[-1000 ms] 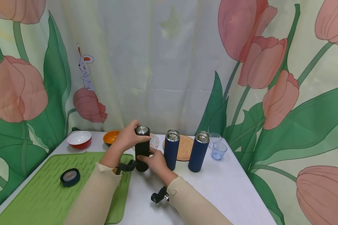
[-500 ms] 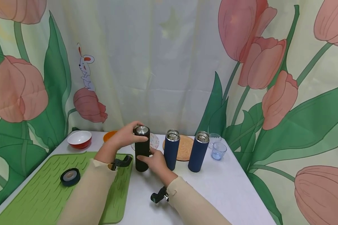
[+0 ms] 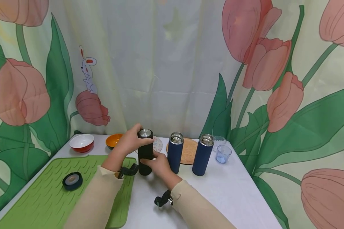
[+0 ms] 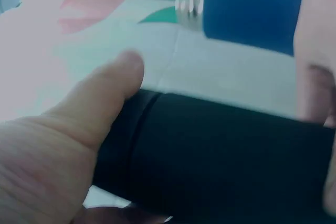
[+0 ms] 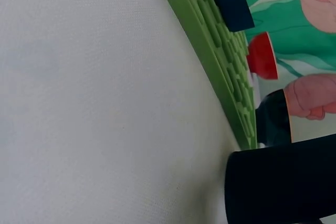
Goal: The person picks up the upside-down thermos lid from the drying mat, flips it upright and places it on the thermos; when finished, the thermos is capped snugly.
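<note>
Grasping one upright black bottle (image 3: 145, 154) together, both hands meet on it: the left hand (image 3: 129, 140) is curled round its top, the right hand (image 3: 160, 164) round its lower body. The bottle stands between them on the tabletop (image 3: 232, 200). Only the left wrist view shows, close up, the seam (image 4: 138, 124) below the bottle's cap, with the left thumb (image 4: 113, 85) lying above it. The right wrist view leaves out the right hand but reveals the dark outside of the orange bowl (image 3: 113, 140), whose orange inside shows in the head view.

White covers the tabletop. To the left of the hands lies a ridged green mat (image 3: 43, 194) bearing a dark round piece (image 3: 72, 181); beyond it sits a red bowl (image 3: 82, 148), white inside. Just right of the right hand stand two open blue bottles (image 3: 175, 157), then two glasses (image 3: 223, 155). A round tan board (image 3: 190, 152) lies behind the bottles. Beyond the hands hangs a pale curtain (image 3: 166, 70) printed with pink tulips and a white rabbit.
</note>
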